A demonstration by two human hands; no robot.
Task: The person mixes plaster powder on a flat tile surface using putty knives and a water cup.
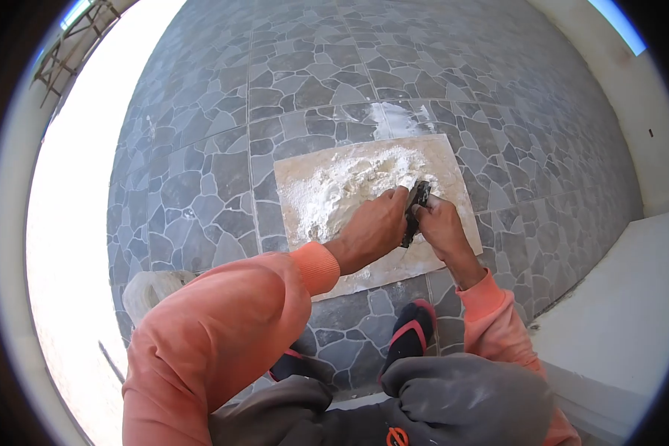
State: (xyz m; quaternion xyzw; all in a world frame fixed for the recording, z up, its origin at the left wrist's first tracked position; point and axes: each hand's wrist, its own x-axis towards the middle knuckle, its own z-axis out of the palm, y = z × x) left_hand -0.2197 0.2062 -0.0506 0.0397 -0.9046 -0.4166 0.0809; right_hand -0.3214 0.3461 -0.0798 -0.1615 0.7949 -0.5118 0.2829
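Observation:
My right hand (pixel 442 229) grips a dark, narrow, flat tool (pixel 417 213) marked with white specks, its thumb pressed on the near face. From the other side, the closed fingers of my left hand (pixel 375 223) meet the tool's left edge. What exactly those fingers pinch is hidden behind the hand. Both hands are over a beige board (pixel 453 178), right of its middle. A lumpy heap of white powder (pixel 342 186) is spread across the board, just beyond and left of my hands. The tool's exact kind cannot be made out.
Grey stone-patterned tiles (pixel 201 186) surround the board, with a white smear (pixel 398 119) beyond its far edge. A pale bag-like object (pixel 150 291) lies by my left arm. My feet in flip-flops (pixel 412 331) stand close to the near edge. A white ledge (pixel 609 297) runs along the right.

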